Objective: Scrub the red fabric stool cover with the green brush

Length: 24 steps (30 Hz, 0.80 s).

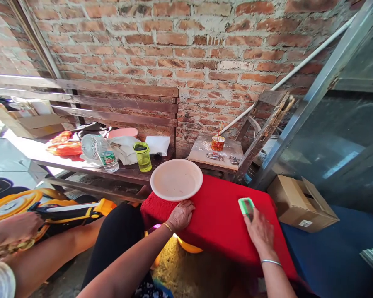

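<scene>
1. Red fabric cloth (223,223) covers the surface before the person and hangs over its near edge.
2. The person's right hand (261,231), a silvery bangle at the wrist, is on the right part of the cloth. Its thumb and fingers close around a small green-and-white block with rounded corners (245,203); it may be a brush or a sponge, as the fingers cover much of it.
3. The person's left hand (180,216), with a gold-coloured bracelet, rests at the cloth's near edge, fingers loosely bent. Whether they grip anything cannot be told, since the palm is hidden.
4. Just beyond that hand, a round, pale pink basin (176,181) stands at the cloth's far left corner; contact between fingertips and rim is unclear.
5. Behind, a brown wooden bench (127,176) bears a clear plastic bottle (109,160) and a lime-green translucent bottle (143,157).
6. Right of the cloth sits an open brown cardboard box (298,203).
7. At far left, another person's hand (21,225) holds a yellow-and-black object (71,210).
</scene>
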Motion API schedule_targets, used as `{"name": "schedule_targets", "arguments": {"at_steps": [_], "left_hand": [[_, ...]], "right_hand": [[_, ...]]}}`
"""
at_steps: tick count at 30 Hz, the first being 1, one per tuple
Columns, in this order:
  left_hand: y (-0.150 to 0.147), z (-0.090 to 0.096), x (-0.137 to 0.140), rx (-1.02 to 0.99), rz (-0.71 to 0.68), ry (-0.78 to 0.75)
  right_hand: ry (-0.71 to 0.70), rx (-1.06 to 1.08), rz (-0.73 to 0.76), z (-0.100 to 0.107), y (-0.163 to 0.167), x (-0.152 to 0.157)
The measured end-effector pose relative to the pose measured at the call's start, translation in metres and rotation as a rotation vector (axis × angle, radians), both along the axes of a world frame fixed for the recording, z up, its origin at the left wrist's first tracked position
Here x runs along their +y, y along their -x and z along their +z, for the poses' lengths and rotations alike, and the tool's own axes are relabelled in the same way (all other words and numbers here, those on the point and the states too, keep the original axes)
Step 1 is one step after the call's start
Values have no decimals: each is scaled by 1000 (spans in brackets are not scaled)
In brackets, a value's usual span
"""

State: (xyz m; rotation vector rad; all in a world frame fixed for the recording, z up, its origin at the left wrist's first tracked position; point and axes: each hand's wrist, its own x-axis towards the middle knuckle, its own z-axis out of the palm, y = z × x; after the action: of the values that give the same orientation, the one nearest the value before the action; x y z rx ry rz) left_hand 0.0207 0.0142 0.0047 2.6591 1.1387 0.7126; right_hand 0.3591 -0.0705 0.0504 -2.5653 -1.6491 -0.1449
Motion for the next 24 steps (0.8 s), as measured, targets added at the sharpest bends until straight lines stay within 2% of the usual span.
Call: {"name": "schedule_targets", "arguments": {"at_steps": [3, 4, 6, 7, 9, 12, 14, 16, 17, 18, 20, 24], "left_hand": [[0, 3, -1, 6, 13, 10], [-1, 4, -2, 8, 14, 15], [-1, 6, -2, 15, 12, 28], [-2, 7, -2, 18, 10, 33], [-2, 9, -2, 22, 10, 41], [-1, 8, -2, 11, 15, 37], [-1, 6, -2, -4, 18, 36], [0, 4, -1, -12, 18, 38], [0, 4, -1, -11, 16, 39], [0, 4, -1, -6, 13, 40], [0, 5, -1, 5, 8, 38], [0, 7, -2, 10, 7, 27]], "right_hand": [[-7, 67, -316, 2, -55, -14], [-21, 82, -369, 2, -66, -17], [-78, 104, -359, -2, -72, -20], [-119, 119, -300, -5, -67, -19], [-215, 161, -78, -14, -43, -15], [-330, 185, 375, -36, 17, -13], [-370, 112, 653, -51, 56, -17], [-385, 1, 827, -63, 82, -21], [-381, -50, 863, -65, 88, -21], [-369, -90, 861, -65, 90, -20], [-316, -135, 752, -58, 78, -14], [-130, -96, 277, -28, 15, -5]]}}
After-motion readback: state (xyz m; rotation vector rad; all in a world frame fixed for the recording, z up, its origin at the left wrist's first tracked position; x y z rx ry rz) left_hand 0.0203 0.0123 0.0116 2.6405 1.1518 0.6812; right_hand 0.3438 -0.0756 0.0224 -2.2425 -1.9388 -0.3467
